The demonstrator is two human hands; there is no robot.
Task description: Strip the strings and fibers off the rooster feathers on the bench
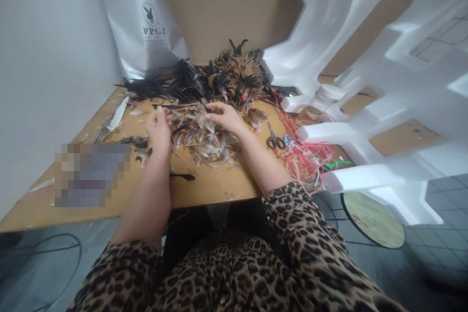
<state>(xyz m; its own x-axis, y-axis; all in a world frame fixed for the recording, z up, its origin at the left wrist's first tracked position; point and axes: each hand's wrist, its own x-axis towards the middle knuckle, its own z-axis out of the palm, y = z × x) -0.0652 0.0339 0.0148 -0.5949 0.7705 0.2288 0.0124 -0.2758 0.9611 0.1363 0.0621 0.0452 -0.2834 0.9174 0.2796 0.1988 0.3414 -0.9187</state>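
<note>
White feather [119, 114]: lying at the left of the wooden tabletop [219, 187].
Printed bag [153, 29]: silvery white, rabbit-head emblem, lettered "PPGZ"; stands at the back.
Black feathers [157, 90]: heaped in front of the bag, quills fanned sideways.
Left hand [160, 126]: fingers curled, tips near the thumb; grip on the slender feather cannot be told.
Slender dark feather [179, 106]: roughly level, spanning the gap between the hands; left end just above the left fingertips, right end beside the right index fingertip.
Loose mottled feathers [204, 141]: spread on the wood below and between the hands.
Right hand [224, 117]: fingers extended leftward, thumb below; whether anything is pinched cannot be told.
Brown feather bundle [241, 75]: bushy, behind the right hand.
Scissors [276, 141]: dark handles, right of the right forearm.
Red strands [303, 161]: tangled, beside white foam packing [325, 131].
</note>
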